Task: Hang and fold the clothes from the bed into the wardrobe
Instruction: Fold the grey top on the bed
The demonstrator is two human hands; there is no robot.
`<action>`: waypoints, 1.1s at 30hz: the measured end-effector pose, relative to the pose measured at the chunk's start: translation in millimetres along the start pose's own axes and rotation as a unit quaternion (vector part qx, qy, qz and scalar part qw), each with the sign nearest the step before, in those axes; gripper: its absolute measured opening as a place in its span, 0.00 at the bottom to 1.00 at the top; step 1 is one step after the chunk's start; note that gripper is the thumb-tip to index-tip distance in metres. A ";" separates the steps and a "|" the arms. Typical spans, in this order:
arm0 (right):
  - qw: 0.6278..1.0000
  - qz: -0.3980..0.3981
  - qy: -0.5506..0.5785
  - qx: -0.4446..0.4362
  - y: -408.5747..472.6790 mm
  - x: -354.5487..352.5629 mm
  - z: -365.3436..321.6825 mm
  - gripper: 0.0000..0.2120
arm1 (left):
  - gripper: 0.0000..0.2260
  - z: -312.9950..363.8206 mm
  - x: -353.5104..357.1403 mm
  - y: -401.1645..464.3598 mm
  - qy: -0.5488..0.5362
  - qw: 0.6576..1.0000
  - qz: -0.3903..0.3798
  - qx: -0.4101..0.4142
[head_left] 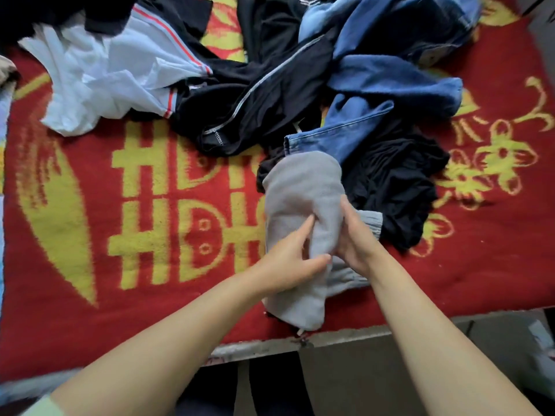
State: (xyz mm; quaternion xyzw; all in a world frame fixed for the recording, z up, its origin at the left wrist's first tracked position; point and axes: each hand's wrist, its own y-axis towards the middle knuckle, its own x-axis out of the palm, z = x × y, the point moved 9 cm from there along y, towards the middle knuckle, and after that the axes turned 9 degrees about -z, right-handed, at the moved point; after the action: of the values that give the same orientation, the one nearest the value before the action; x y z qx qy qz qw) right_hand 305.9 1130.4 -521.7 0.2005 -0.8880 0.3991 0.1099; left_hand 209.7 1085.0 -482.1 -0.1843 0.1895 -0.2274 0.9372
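Observation:
A grey fleece garment (300, 187) lies folded into a long narrow strip near the bed's front edge. My left hand (288, 259) pinches a fold of it between thumb and fingers. My right hand (353, 235) grips its right side, beside a ribbed grey cuff (371, 220). Behind it lies a heap of clothes: blue jeans (354, 127), a black garment with a grey seam (255, 109), another black piece (396, 181) and a white shirt with red stripes (114, 76). The wardrobe is out of view.
The bed carries a red blanket with yellow patterns (90, 205). Its front edge (270, 345) runs across the bottom, with grey floor (375, 370) below it. A blue fleece piece (396, 76) lies at the back right.

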 end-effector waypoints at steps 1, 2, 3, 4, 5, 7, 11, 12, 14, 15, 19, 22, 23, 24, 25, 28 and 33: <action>0.999 0.031 -0.012 -0.040 -7.7 -23.7 -10.0 0.31 | 0.37 11.6 25.5 13.0 0.032 0.999 -0.036 0.009; 0.994 0.065 -0.046 -0.069 -17.7 -45.2 -18.6 0.33 | 0.37 16.9 50.0 25.7 0.063 0.995 -0.076 0.011; 0.986 0.105 -0.106 -0.074 -25.0 -65.2 -20.9 0.35 | 0.35 19.4 70.5 35.2 0.093 0.989 -0.113 0.007; 0.972 0.146 -0.173 -0.064 -31.0 -82.5 -20.0 0.38 | 0.32 16.8 87.6 43.0 0.125 0.982 -0.144 -0.002; 0.946 0.195 -0.252 -0.057 -37.3 -98.6 -19.9 0.39 | 0.30 14.5 98.1 48.9 0.178 0.972 -0.150 0.007; 0.849 0.285 -0.433 -0.098 -48.9 -116.0 -28.1 0.35 | 0.25 18.5 91.4 55.4 0.331 0.941 -0.030 0.061; 0.707 0.220 -0.662 -0.117 -24.2 -87.6 -5.3 0.30 | 0.27 0.1 38.8 67.4 0.449 0.873 0.185 0.040; 0.709 0.199 -0.671 -0.085 -14.4 -86.6 7.8 0.30 | 0.27 -8.7 27.0 78.2 0.455 0.872 0.179 0.021; 0.728 0.201 -0.655 -0.037 -3.3 -97.1 28.0 0.31 | 0.28 -23.5 12.9 106.1 0.465 0.876 0.124 -0.020; 0.736 0.213 -0.641 -0.031 -0.3 -104.9 34.6 0.31 | 0.29 -32.5 11.7 120.0 0.466 0.880 0.080 -0.044; 0.739 0.228 -0.632 -0.047 9.9 -116.5 47.5 0.28 | 0.29 -59.9 15.0 140.2 0.455 0.887 0.039 -0.072; 0.737 0.223 -0.637 -0.037 19.4 -122.0 53.5 0.29 | 0.30 -68.1 15.2 148.0 0.445 0.892 0.040 -0.071; 0.736 0.218 -0.640 -0.029 20.9 -123.1 54.1 0.29 | 0.31 -69.8 13.1 150.5 0.442 0.893 0.031 -0.076; 0.734 0.213 -0.644 -0.024 21.0 -122.8 52.9 0.29 | 0.33 -70.3 9.4 152.4 0.436 0.896 0.022 -0.082; 0.731 0.209 -0.649 -0.019 19.5 -120.9 50.5 0.29 | 0.36 -69.1 3.9 153.7 0.429 0.899 0.016 -0.087; 0.736 0.231 -0.636 0.003 3.9 -117.6 45.6 0.29 | 0.43 -60.6 -14.2 159.1 0.478 0.875 0.008 -0.075; 0.836 0.449 -0.306 0.081 -82.1 -145.7 78.9 0.32 | 0.30 -57.3 -23.6 141.4 0.483 0.872 -0.006 -0.073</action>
State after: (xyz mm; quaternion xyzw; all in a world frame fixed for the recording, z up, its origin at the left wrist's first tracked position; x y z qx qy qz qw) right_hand 470.1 1060.8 -570.7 -0.0999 -0.8336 0.3931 -0.3749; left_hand 215.4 1199.0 -586.1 -0.1204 0.6338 -0.2793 0.7112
